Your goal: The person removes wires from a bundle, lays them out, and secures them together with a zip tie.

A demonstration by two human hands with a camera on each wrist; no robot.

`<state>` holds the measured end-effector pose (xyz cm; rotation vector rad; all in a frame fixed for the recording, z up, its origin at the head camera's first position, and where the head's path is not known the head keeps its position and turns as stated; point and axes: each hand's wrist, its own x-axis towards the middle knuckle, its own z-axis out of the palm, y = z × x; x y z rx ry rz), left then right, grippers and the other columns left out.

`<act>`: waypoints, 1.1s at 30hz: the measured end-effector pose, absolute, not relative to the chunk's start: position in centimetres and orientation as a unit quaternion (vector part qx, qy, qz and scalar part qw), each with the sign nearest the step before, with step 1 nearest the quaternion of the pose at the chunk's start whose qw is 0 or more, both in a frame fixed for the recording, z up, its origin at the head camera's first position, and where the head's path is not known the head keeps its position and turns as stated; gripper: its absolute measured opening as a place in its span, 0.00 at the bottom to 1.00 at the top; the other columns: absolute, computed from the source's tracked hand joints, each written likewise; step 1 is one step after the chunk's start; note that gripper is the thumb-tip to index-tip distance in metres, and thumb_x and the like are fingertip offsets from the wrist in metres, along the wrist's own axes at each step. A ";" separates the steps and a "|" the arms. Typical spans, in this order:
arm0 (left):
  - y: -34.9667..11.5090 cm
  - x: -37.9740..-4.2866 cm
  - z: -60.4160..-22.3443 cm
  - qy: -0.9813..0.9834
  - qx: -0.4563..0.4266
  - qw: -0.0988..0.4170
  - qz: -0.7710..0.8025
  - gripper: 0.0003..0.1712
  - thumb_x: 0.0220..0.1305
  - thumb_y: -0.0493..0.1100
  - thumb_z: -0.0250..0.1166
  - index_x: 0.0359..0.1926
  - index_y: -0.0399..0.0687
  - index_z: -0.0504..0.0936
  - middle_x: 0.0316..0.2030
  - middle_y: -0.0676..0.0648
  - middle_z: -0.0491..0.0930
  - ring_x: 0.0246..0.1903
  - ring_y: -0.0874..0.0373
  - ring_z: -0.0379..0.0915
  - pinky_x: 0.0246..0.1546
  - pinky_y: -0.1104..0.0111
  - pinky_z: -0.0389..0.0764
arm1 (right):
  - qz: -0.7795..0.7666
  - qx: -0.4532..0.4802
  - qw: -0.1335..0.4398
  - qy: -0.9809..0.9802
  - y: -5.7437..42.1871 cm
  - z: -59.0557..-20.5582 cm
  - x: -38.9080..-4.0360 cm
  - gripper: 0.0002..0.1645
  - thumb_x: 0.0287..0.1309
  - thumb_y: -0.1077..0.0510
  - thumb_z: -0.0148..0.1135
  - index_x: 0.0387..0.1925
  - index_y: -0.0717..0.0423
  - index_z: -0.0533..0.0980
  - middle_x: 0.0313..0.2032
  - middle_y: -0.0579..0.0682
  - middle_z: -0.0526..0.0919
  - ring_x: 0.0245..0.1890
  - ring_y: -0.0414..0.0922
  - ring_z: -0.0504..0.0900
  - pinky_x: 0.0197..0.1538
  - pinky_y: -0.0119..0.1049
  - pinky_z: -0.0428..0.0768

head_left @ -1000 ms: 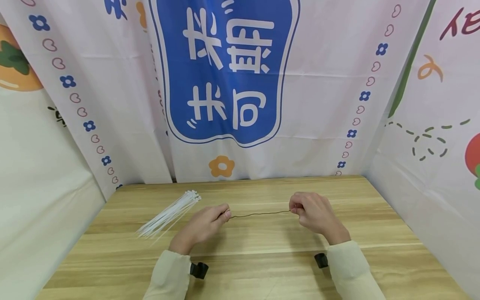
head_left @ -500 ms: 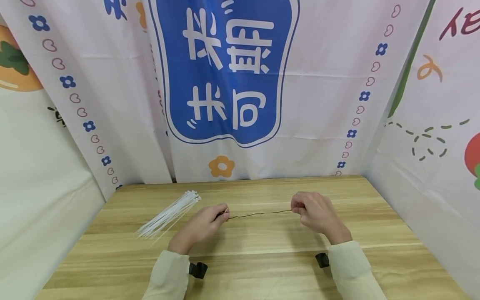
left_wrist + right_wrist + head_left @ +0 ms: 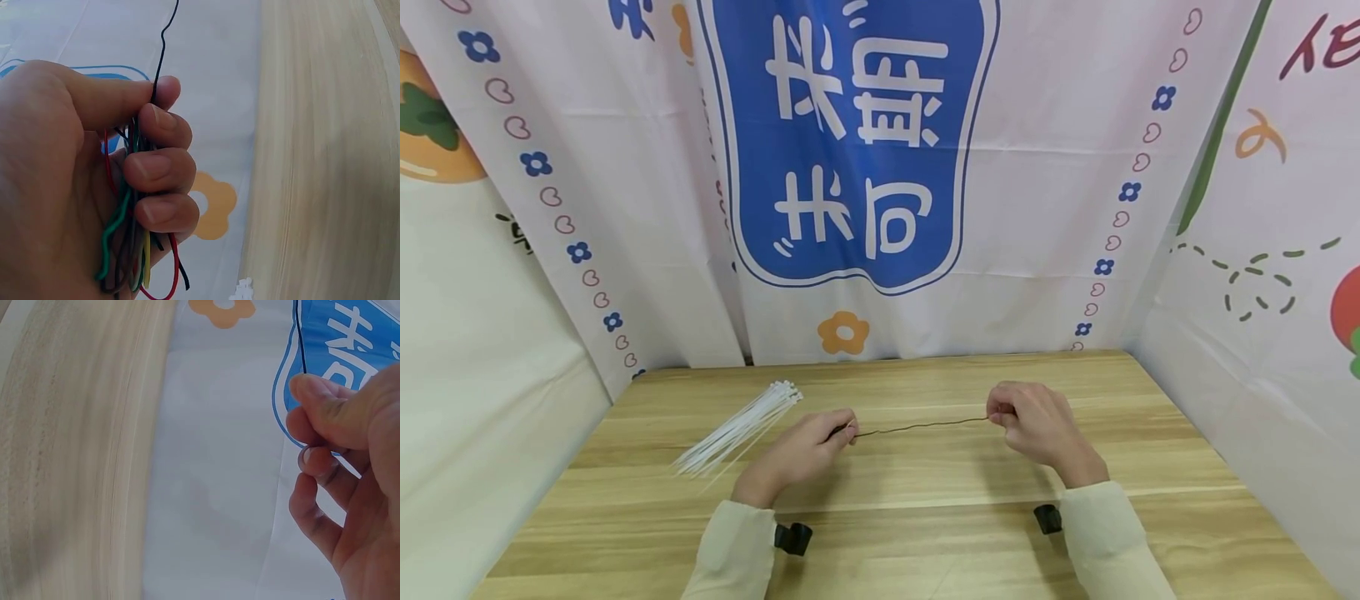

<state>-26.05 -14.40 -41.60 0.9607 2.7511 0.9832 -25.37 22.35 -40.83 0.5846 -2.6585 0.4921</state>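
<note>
Left fingers (image 3: 159, 167) clamp wires (image 3: 110, 232); right fingers (image 3: 303, 428) pinch one strand (image 3: 925, 426) toward three o'clock, seemingly for tautness. Cable ties (image 3: 741, 427) lie toward ten.

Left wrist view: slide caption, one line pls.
Left hand gripping a bundle of coloured wires, one black wire running from its grip to the frame's top edge.

From my remote post, plastic-coated wires (image 3: 129, 242) look smooth; I see plastic cable ties (image 3: 741, 428); smooth wood-grained tabletop (image 3: 925, 508); creased cloth curtain (image 3: 1030, 208).
</note>
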 end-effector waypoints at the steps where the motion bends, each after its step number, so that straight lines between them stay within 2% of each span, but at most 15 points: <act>1: -14.5 -26.1 -41.6 0.894 0.312 0.034 0.320 0.15 0.85 0.44 0.51 0.36 0.49 0.77 0.27 0.55 0.70 0.26 0.66 0.63 0.33 0.70 0.70 | 0.175 0.206 0.188 -0.944 22.4 -40.8 -25.4 0.19 0.60 0.67 0.71 0.25 0.38 0.79 0.24 0.34 0.76 0.23 0.35 0.69 0.26 0.32 0.67; 13: -15.5 -26.0 -41.3 0.904 0.293 0.035 0.309 0.18 0.87 0.47 0.46 0.34 0.51 0.71 0.27 0.56 0.64 0.26 0.65 0.61 0.34 0.70 0.68 | 0.192 0.189 0.196 -0.943 23.7 -40.6 -25.5 0.20 0.57 0.69 0.68 0.24 0.38 0.79 0.24 0.34 0.77 0.24 0.36 0.71 0.29 0.34 0.68; 19: -16.4 -26.0 -40.9 0.896 0.303 0.050 0.321 0.18 0.86 0.45 0.47 0.33 0.47 0.69 0.26 0.55 0.62 0.26 0.66 0.58 0.32 0.70 0.66 | 0.196 0.167 0.199 -0.946 24.7 -40.4 -25.4 0.21 0.55 0.71 0.65 0.24 0.38 0.80 0.25 0.36 0.80 0.25 0.37 0.73 0.30 0.36 0.68; 26: -17.2 -26.2 -40.7 0.887 0.334 0.042 0.315 0.18 0.85 0.42 0.49 0.31 0.46 0.69 0.25 0.57 0.62 0.25 0.68 0.58 0.31 0.72 0.66 | 0.207 0.145 0.195 -0.948 25.7 -40.2 -25.3 0.19 0.54 0.70 0.67 0.24 0.39 0.80 0.23 0.37 0.78 0.24 0.39 0.73 0.30 0.38 0.68; 33: -17.4 -26.4 -40.9 0.887 0.340 0.024 0.310 0.18 0.84 0.40 0.51 0.30 0.50 0.70 0.25 0.57 0.63 0.24 0.69 0.58 0.30 0.72 0.67 | 0.212 0.139 0.196 -0.947 26.0 -40.2 -25.4 0.17 0.56 0.67 0.70 0.25 0.39 0.81 0.21 0.37 0.76 0.23 0.39 0.73 0.30 0.38 0.67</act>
